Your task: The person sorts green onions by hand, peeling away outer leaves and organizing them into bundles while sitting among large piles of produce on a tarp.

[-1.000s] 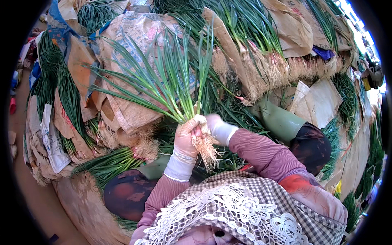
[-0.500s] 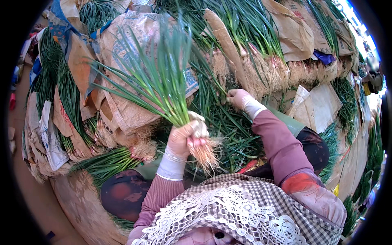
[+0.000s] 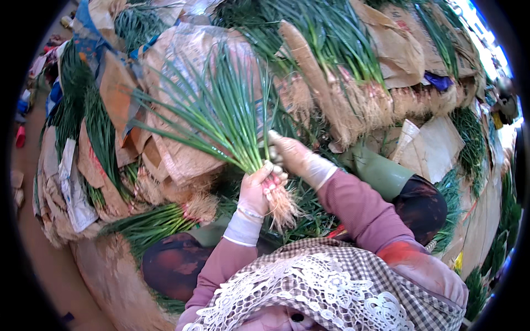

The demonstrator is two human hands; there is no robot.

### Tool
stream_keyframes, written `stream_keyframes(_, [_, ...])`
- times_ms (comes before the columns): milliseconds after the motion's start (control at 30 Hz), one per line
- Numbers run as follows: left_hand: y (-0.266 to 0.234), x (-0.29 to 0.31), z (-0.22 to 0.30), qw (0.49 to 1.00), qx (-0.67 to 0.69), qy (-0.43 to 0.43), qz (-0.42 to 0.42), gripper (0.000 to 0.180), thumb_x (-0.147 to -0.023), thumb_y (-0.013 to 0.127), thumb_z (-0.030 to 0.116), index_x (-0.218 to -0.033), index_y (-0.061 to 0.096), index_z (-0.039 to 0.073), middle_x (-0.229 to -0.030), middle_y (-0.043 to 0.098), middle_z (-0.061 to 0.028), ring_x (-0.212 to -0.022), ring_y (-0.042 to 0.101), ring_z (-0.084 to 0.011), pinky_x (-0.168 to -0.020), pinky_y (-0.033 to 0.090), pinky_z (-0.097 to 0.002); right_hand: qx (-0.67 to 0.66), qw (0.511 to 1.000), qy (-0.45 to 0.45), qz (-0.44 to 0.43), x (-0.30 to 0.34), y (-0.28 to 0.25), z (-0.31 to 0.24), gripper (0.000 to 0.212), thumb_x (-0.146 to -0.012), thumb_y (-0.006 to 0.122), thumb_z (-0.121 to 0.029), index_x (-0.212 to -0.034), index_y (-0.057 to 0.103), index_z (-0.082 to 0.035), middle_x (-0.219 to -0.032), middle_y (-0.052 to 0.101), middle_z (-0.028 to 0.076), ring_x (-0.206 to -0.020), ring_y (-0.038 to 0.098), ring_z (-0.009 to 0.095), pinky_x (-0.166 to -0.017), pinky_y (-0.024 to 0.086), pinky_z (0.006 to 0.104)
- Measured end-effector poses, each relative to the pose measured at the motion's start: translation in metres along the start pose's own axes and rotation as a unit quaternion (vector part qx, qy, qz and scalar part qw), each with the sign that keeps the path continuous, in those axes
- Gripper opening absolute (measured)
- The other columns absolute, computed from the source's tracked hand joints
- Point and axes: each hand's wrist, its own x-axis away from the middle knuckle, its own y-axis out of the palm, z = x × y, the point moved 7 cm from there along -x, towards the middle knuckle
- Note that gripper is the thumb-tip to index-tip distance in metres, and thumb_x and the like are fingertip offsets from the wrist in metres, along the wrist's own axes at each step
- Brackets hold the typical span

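My left hand, gloved in a pale, thin glove, is closed round the lower stems of a bunch of green garlic. Its pinkish bulbs and pale roots stick out below the fist, and the long leaves fan up and left. Against the right side of this bunch is my right hand, also gloved. Its fingers curl round a green stalk at the bunch's edge; the fingertips are partly hidden. Under both hands lies a heap of loose green leaves.
Rows of green garlic with hanging roots lie at the back, a curved brown strip before them. Paper sacks cover piles at left. Another small bunch lies by my left knee. A pale sack lies right, beyond my green boot.
My right hand has moved left and down, from loose leaves out at the right to the bunch's side. The left hand has shifted slightly right, still holding the bunch.
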Motion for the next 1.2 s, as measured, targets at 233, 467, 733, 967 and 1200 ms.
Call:
stream_keyframes(233, [0.012,0.002,-0.005,0.996,0.085,-0.034,0.01,0.013,-0.083,0.047,0.016,-0.078,0.049,0.004,-0.055,0.042,0.0003,-0.05,0.041,-0.0134,-0.051,0.037,-0.0274,0.178,0.966,-0.147,0.117,0.005,0.013,-0.016,0.018,-0.081,0.049,-0.023,-0.079,0.054,-0.006,-0.064,0.051,0.002,-0.057,0.049,0.015,-0.053,0.039,0.0251])
stream_keyframes(467, [-0.001,-0.006,0.011,0.995,0.003,0.04,0.095,0.012,-0.081,0.051,0.009,-0.071,0.049,0.002,-0.05,0.04,0.0005,-0.041,0.036,-0.0103,-0.043,0.034,-0.0222,0.64,0.715,-0.199,0.198,-0.008,0.022,-0.047,0.022,-0.077,0.047,-0.026,-0.075,0.053,-0.005,-0.078,0.056,0.018,-0.074,0.053,0.034,-0.066,0.042,0.0407])
stream_keyframes(733, [0.012,0.013,0.06,0.98,-0.085,0.158,0.091,0.008,-0.078,0.054,0.008,-0.082,0.05,0.002,-0.053,0.05,-0.0055,-0.036,0.043,-0.0088,-0.032,0.031,-0.0156,0.664,0.687,-0.116,0.272,-0.008,-0.04,-0.106,0.04,-0.077,0.049,-0.04,-0.096,0.05,-0.004,-0.092,0.055,0.018,-0.089,0.053,0.031,-0.076,0.041,0.0378])
stream_keyframes(967, [-0.01,-0.005,0.042,0.995,0.074,0.066,0.002,0.02,-0.081,0.048,0.014,-0.095,0.047,-0.001,-0.053,0.043,-0.0036,-0.049,0.046,-0.0158,-0.048,0.043,-0.0263,0.608,0.672,0.052,0.419,-0.075,-0.127,-0.13,0.07,-0.067,0.062,-0.043,-0.116,0.037,0.0,-0.111,0.048,0.02,-0.103,0.047,0.032,-0.085,0.039,0.0337])
stream_keyframes(1200, [-0.01,-0.004,0.053,0.994,0.069,0.086,-0.004,0.013,-0.078,0.051,0.011,-0.086,0.047,0.001,-0.052,0.042,-0.0029,-0.053,0.047,-0.0166,-0.036,0.036,-0.0201,0.274,0.945,-0.105,0.142,-0.049,-0.043,-0.185,0.054,-0.073,0.061,-0.033,-0.114,0.044,-0.001,-0.108,0.051,0.014,-0.103,0.046,0.02,-0.09,0.035,0.0302])
